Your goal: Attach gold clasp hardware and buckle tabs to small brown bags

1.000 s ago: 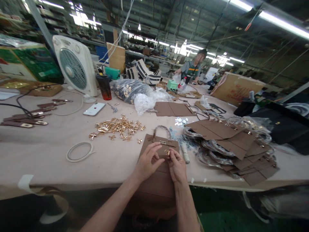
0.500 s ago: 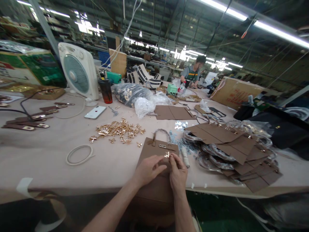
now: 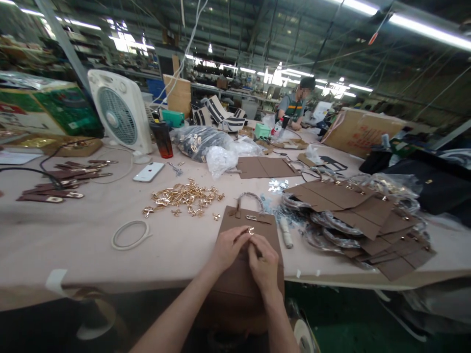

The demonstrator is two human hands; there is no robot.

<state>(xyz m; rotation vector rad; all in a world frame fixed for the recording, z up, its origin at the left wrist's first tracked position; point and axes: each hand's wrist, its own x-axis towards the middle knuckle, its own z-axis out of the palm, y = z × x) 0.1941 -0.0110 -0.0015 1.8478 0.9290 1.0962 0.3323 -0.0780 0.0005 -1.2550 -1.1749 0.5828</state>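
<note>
A brown handbag panel [image 3: 263, 226] with a wrapped handle lies before me, hanging over the table's front edge. A metal clasp plate [image 3: 251, 217] sits near its top. Over the panel, my left hand [image 3: 230, 249] and my right hand [image 3: 264, 260] meet at the fingertips. Between them is a small gold metal fitting [image 3: 251, 231], which both hands pinch. Its exact shape is too small to make out. A heap of similar gold fittings [image 3: 186, 196] lies on the table, left of the panel's handle.
Brown bag panels [image 3: 353, 206] with wrapped handles are stacked at right. A tape roll [image 3: 130, 235], a phone [image 3: 148, 172], a tumbler [image 3: 161, 139] and a fan [image 3: 119, 110] stand or lie left. A rolled cloth-like piece [image 3: 285, 233] lies beside the panel. A co-worker [image 3: 294, 105] is at the back.
My left fingers have closed in on the gold fitting, which my right fingers held before. Both hands are now nearer together. The view has shifted slightly.
</note>
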